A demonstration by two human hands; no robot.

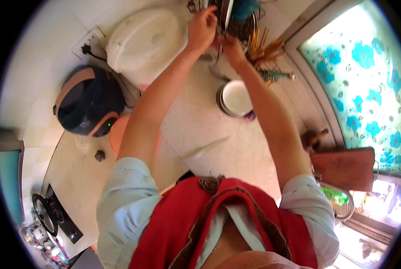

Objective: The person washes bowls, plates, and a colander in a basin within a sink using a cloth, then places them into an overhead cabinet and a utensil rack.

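Note:
Both my hands reach forward to the far end of the counter, close to a wall-side group of utensils. My left hand (203, 31) is raised with its fingers bent beside an upright, shiny flat-sided object (228, 15); whether it grips anything is unclear. Just to its right, my right hand (232, 50) has its fingertips at the upper end of a slim metal utensil (219, 57) with a wider lower end. The fingertips are partly hidden, so a grip cannot be confirmed. A white bowl (237, 98) on a small stack of dishes sits below my right forearm.
Left stand a large white lidded container (150, 40), a dark rice cooker (89, 101) and a pink bowl (117, 134). Chopsticks (258, 42) stick up beside my right hand. A brown chopping board (343, 168) is at right, a gas hob (64, 215) at lower left.

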